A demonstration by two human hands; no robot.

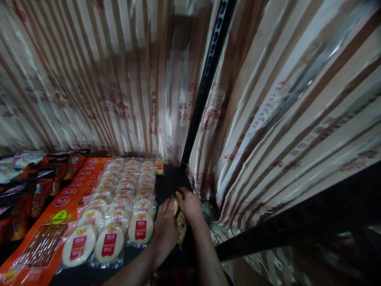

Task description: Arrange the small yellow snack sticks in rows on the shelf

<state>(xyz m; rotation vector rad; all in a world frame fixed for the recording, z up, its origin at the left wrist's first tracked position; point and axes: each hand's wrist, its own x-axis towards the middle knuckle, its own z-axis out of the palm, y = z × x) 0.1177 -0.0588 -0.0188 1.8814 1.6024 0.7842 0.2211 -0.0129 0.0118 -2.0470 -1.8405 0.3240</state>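
Note:
My left hand (166, 224) is closed, its fingers curled along the left side of a small yellowish snack packet (181, 228) with dark specks. From the right, my right hand (190, 204) reaches over the packet's far end with its fingers bent and pinched together. Parts of the packet are hidden under both hands, and I cannot tell if it is one piece or more. Just left of my hands lie rows of round white rice crackers (141, 228) in clear wrappers with red labels. Farther back, a similar small yellow packet (160, 166) rests against the curtain.
An orange strip of snack packs (61, 200) runs along the left of the crackers. Dark and orange bags (44, 186) are heaped beyond it. A black perforated post (205, 79) rises at the shelf corner (169, 178). Printed, pleated plastic sheeting (119, 79) hangs behind and to the right.

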